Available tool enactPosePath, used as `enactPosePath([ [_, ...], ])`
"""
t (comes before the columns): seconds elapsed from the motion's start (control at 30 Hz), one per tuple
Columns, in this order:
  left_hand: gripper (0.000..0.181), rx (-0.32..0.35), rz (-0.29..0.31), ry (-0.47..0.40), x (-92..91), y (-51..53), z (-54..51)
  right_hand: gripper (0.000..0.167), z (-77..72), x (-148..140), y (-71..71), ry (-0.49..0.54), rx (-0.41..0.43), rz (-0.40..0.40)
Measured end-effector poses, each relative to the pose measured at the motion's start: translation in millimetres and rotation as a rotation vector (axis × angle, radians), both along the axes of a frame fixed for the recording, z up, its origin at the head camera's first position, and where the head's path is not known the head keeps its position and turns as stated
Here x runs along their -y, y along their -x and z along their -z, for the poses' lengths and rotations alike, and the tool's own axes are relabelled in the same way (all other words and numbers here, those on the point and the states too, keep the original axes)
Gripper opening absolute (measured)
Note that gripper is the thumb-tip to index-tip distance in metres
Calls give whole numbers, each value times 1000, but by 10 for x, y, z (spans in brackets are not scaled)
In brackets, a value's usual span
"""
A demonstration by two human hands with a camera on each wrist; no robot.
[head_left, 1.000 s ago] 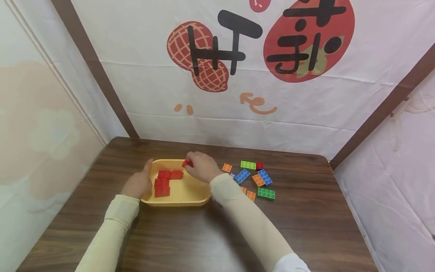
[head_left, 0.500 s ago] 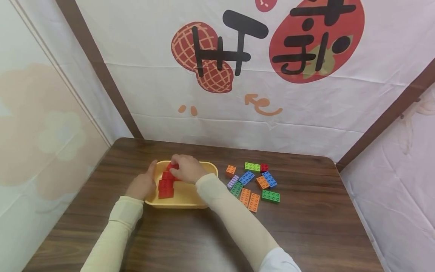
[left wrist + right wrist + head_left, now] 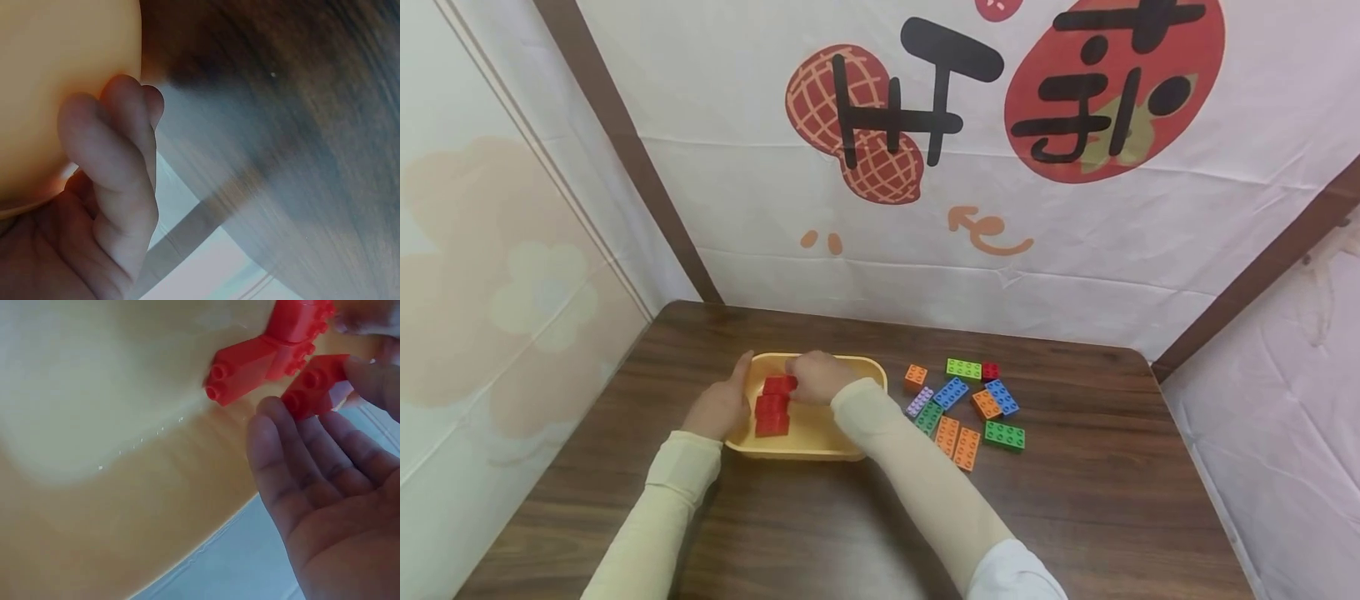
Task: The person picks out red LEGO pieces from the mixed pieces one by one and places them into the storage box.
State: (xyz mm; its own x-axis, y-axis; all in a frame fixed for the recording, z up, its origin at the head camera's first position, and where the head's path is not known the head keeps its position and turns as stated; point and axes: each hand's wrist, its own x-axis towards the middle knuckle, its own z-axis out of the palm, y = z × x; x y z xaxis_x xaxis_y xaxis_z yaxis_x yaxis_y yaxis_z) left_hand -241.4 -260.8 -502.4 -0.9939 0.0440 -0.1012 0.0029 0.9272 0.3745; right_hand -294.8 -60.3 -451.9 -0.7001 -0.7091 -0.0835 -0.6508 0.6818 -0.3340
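Observation:
In the head view my left hand [image 3: 711, 410] grips the left end of a yellow plastic tray [image 3: 808, 455], thumb along the rim. Curled fingers press the tray's outer wall [image 3: 56, 56] in the left wrist view. My right hand [image 3: 822, 377] is inside the tray near its far rim. The right wrist view shows that hand [image 3: 340, 500] pinching a red toy building block [image 3: 312, 384] between thumb and fingers. Beside it lie red blocks [image 3: 244, 369] joined or touching, I cannot tell which. Several red blocks [image 3: 771, 417] sit in the tray's left part.
Right of the tray, several loose blocks lie on the brown wooden table [image 3: 1075, 500]: an orange one [image 3: 915, 376], a lime one [image 3: 964, 368], a small red one [image 3: 990, 370], a green one [image 3: 1004, 435], plus blue and purple ones. A printed white cloth [image 3: 880, 283] hangs behind.
My right hand has moved left across the tray with the red block, then slightly lower beside the other red blocks. My left hand keeps its place on the tray. The head view has shifted slightly.

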Motion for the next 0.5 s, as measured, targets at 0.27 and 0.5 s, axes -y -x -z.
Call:
enactPosePath([
  [0.27, 78, 3, -9, 1, -8, 0, 21, 9, 144, 2, -81, -18, 120, 79],
  [0.5, 77, -21, -3, -3, -5, -4, -18, 13, 142, -1, -85, -99, 18, 20],
])
